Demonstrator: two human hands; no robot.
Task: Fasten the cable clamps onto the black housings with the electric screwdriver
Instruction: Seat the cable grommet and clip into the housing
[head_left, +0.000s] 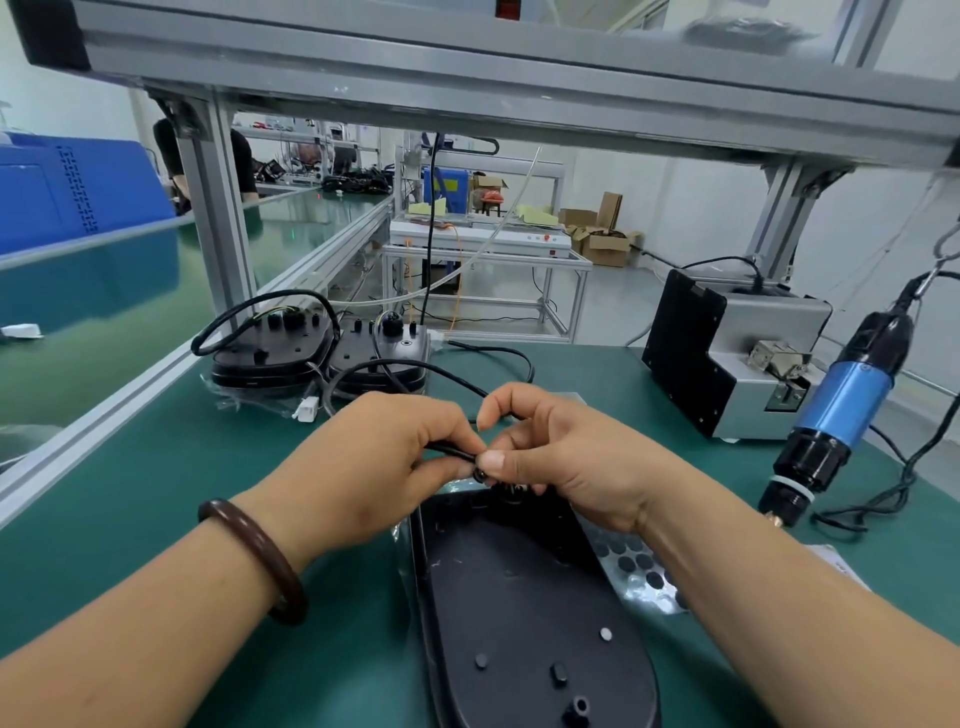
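A black housing (524, 597) lies flat on the green mat in front of me. Above its far end my left hand (374, 467) grips a black cable (452, 453). My right hand (561, 462) pinches the same cable and a small black clamp (479, 474) between thumb and fingers, right against my left hand's fingertips. The clamp is mostly hidden by the fingers. The cable loops back over the mat toward two more black housings (322, 353). The blue and black electric screwdriver (836, 415) hangs on a hook at the right, untouched.
A grey and black screw feeder (727, 353) stands at the back right. A sheet of black round pads (634, 566) lies under my right wrist. An aluminium frame post (218, 208) rises at the left beside a conveyor. The screwdriver's cord (883, 499) trails on the mat.
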